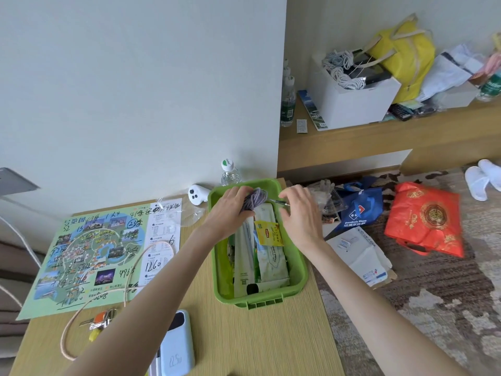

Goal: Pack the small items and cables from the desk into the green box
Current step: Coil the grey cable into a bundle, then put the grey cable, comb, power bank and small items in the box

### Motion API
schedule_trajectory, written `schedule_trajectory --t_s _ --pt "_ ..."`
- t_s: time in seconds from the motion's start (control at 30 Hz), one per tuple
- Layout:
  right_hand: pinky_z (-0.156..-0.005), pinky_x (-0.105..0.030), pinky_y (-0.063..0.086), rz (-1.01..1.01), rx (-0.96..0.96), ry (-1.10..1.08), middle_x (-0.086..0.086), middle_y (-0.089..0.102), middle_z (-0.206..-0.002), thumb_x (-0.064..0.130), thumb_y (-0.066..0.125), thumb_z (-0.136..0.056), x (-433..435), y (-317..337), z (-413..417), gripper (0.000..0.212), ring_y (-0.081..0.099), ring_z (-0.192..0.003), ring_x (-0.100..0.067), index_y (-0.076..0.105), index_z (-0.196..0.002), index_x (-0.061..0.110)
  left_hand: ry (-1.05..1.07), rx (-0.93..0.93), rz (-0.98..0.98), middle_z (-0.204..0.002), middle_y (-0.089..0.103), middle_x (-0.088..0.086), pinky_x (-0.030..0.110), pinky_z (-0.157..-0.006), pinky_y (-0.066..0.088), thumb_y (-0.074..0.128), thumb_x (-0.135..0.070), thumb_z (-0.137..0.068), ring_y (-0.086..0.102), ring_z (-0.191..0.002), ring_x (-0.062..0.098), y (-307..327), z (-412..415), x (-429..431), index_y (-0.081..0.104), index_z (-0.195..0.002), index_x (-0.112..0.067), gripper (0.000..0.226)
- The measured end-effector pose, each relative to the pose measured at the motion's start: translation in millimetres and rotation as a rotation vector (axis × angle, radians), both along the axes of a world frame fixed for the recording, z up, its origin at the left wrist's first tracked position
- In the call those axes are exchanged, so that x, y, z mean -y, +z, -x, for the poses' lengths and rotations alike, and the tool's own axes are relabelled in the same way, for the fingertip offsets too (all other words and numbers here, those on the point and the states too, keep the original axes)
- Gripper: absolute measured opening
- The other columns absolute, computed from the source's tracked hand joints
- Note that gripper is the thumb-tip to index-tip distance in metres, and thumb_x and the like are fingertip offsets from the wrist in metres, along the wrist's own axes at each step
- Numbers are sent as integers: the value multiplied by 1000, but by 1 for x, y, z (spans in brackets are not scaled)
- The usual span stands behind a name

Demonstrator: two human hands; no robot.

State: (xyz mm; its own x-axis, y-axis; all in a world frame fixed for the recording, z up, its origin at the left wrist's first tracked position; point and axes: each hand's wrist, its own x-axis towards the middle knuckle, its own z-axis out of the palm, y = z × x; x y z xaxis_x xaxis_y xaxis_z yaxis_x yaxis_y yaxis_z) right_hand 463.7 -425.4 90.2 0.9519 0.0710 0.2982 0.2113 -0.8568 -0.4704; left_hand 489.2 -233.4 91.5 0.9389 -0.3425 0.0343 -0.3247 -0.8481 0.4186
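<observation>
1. The green box (260, 299) sits at the right edge of the tabletop (244, 343), its far end near the wall. It is a bright green plastic tub with a slotted grip in its near rim.
2. Flat packets lie lengthwise inside. A yellow tea sachet (268, 233) printed "Lipton" rests on top of a pale green wipes pack (272, 261) (its script lettering is too small to read with certainty).
3. A grey-purple braided cable (254, 200), wound into a bundle, is held over the box's far end.
4. The left hand (230, 207) has its fingers (241, 191) curled round the bundle. The right hand (301, 213) has its fingers (287, 194) drawn together, pinching the metal plug that sticks out to the right.
5. A pale blue power bank (176, 346) lies at the near edge of the tabletop, with "22.5W" on its face.
6. Left of it are a bunch of keys (101, 320) with an orange tag and a looped beige cord (78, 321).
7. Beyond those lies an illustrated map (89, 256) covered in black handwriting, where "1260" is legible.
8. By the wall, just left of the box, are a white controller (198, 194) and a water bottle (230, 172) with a green-and-white cap.
9. On the floor to the right lie a blue bag (357, 210) printed "Domino's Pizza" and a red bag (425, 221) with a gold emblem.
</observation>
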Motion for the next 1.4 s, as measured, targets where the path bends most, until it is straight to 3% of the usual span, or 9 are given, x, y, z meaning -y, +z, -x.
schedule_trajectory --t_s 0.2,0.37,0.5,0.63,0.8,1.03,1.17,1.23,1.4 --pt "-80 -18 43 -56 -45 -24 -6 56 -121 3 65 -86 -5 -17 5 37 59 -104 -19 57 -122 5 -63 123 -353 -110 59 2 33 -82 42 66 -30 -88 58 -103 23 -18 -13 8 44 -131 -20 49" --pt "-80 -23 50 -40 -54 -21 -5 55 -122 4 62 -88 -5 -18 4 35 60 -103 -18 56 -123 6 4 13 -538 -107 60 5 33 -73 45 59 -34 -93 58 -101 25 -35 -18 7 57 -123 -16 35" --pt "-78 -27 51 12 -53 -15 -7 55 -121 5 61 -89 -6 -17 5 34 60 -102 -20 56 -123 5 -51 26 -497 -112 60 4 34 -84 43 61 -38 -91 54 -109 24 -34 -19 10 59 -127 -18 40" --pt "-84 -28 49 99 -59 5 -6 53 -123 7 59 -90 -6 -13 6 35 57 -106 -20 53 -124 6 3 124 -313 -115 61 0 34 -87 44 59 -30 -92 54 -111 21 -10 -8 1 63 -123 -19 33" --pt "-102 -35 40 182 -22 72 -8 53 -127 11 62 -87 -10 -5 29 38 50 -120 -24 54 -125 5 171 176 -67 -110 65 -4 31 -74 47 56 -31 -96 61 -99 19 23 36 -26 68 -112 -21 22" --pt "-87 -29 46 0 79 324 -1 55 -115 7 59 -87 -42 -12 126 25 54 -106 -16 59 -112 11 513 134 212 -101 65 -7 36 -67 55 55 -24 -97 63 -80 13 11 148 -87 69 -101 -22 15" --pt "-92 -32 45 13 96 411 -2 56 -116 -1 59 -84 -59 -26 183 30 54 -109 -18 60 -112 10 661 -20 167 -102 66 -5 31 -64 52 55 -23 -95 65 -78 13 -27 223 -111 68 -99 -23 13" --pt "-93 -34 45 58 91 460 -4 57 -117 -4 60 -80 -65 -35 208 35 54 -109 -20 60 -111 10 690 -117 121 -108 64 3 35 -67 51 58 -20 -93 66 -88 20 -50 257 -114 66 -105 -16 15" --pt "-76 -28 50 116 -148 585 -1 58 -106 -4 63 -81 -71 -65 263 26 57 -87 -16 64 -101 12 714 -336 -58 -134 44 12 39 -79 47 60 -26 -92 49 -117 30 -85 309 -105 52 -124 -11 36"
